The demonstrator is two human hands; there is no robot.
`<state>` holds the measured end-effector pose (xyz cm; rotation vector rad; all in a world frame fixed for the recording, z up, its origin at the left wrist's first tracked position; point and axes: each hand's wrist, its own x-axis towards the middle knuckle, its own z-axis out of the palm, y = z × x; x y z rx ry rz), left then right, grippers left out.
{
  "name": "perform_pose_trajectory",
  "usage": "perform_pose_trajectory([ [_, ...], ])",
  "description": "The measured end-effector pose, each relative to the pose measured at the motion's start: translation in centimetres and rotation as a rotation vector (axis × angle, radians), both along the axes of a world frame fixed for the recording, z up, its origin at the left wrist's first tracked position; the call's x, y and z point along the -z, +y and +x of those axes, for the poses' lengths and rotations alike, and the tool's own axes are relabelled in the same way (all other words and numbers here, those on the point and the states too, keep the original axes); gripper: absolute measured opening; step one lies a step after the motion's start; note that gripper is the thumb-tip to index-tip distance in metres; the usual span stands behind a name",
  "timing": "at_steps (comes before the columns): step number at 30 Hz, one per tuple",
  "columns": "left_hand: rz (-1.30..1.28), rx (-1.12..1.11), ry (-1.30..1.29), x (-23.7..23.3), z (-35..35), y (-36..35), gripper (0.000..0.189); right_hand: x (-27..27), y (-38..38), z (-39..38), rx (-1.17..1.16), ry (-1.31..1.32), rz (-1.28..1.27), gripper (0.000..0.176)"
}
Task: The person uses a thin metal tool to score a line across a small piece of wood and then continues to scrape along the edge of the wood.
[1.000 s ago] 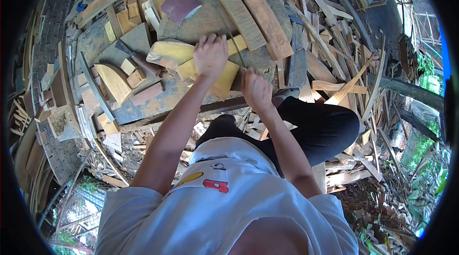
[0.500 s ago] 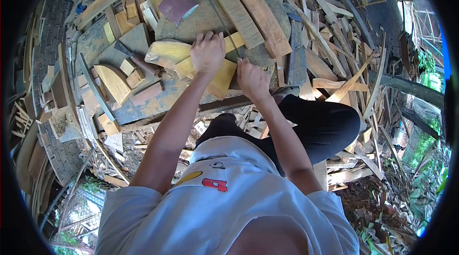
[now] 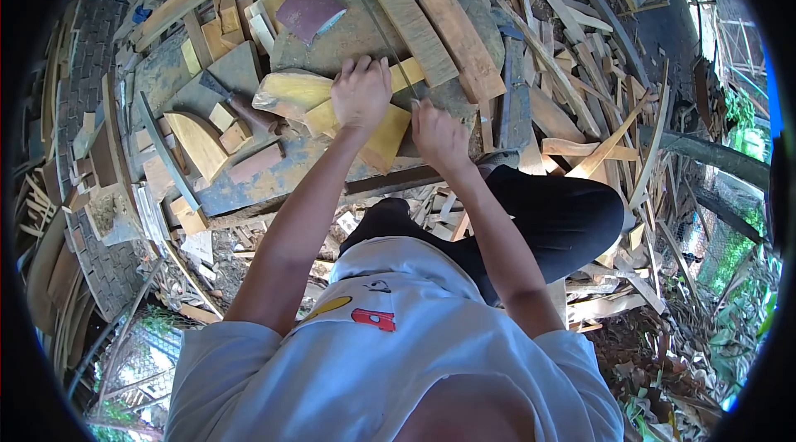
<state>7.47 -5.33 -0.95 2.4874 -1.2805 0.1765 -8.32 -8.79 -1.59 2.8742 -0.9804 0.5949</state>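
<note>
My left hand [image 3: 361, 94] is closed over a narrow yellow wood strip [image 3: 409, 72] on the workbench, its fingers curled over the far side. My right hand [image 3: 439, 137] is wrapped round the near end of a long thin dark blade [image 3: 383, 36]; its handle is hidden in the fist. The blade points away from me and crosses the strip just right of my left hand. Below my left wrist lies a yellow wood block [image 3: 386, 137], and left of it a rough-ended yellow piece [image 3: 290, 94]. A thick plank [image 3: 408, 21] lies beyond the strip's right end.
On the bench [image 3: 290, 185] are a reddish-brown plank [image 3: 463, 44], a purple-brown sanding pad or block [image 3: 309, 11], a curved wood piece [image 3: 197, 142] and a wooden-handled tool [image 3: 249, 110]. Scrap wood [image 3: 580, 94] is heaped at the right. My bent knee [image 3: 580, 210] is beside the bench.
</note>
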Motion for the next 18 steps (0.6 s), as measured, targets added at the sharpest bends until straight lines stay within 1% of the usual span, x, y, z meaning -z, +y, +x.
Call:
perform_pose_trajectory([
  [2,0.013,-0.008,-0.007,-0.1,0.0,0.0,0.037,0.5,-0.8,1.1,-0.038,-0.185,-0.259,0.016],
  [3,0.012,-0.010,-0.006,0.0,-0.1,-0.1,0.037,0.5,-0.6,0.6,-0.041,-0.184,-0.260,0.016],
  [5,0.006,-0.014,0.001,-0.1,0.0,0.0,0.035,-0.2,0.1,-1.2,-0.066,-0.150,-0.051,0.017],
  [6,0.008,-0.018,0.002,0.0,0.1,0.0,0.035,-0.7,0.7,-2.1,-0.070,-0.149,-0.049,0.017],
  [8,-0.017,0.002,-0.014,0.0,0.0,0.0,0.034,-2.3,1.6,-3.6,0.038,0.075,0.334,0.018],
  [9,-0.014,-0.004,-0.010,0.1,0.0,0.0,0.034,-2.1,1.6,-3.7,0.033,0.079,0.335,0.018],
  [11,0.018,0.001,0.002,0.0,0.0,0.0,0.034,-1.6,1.3,-3.3,-0.049,-0.083,0.121,0.020],
  [15,-0.060,0.000,-0.037,0.5,-0.1,-0.1,0.036,-1.0,-0.6,0.3,-0.011,0.003,0.202,0.019],
  [17,-0.047,-0.030,-0.048,0.5,-0.1,-0.2,0.036,-0.2,-0.6,0.9,0.026,-0.040,0.100,0.017],
  [18,-0.045,-0.032,-0.047,0.5,-0.2,-0.1,0.036,0.0,-0.4,0.3,0.025,-0.038,0.101,0.017],
])
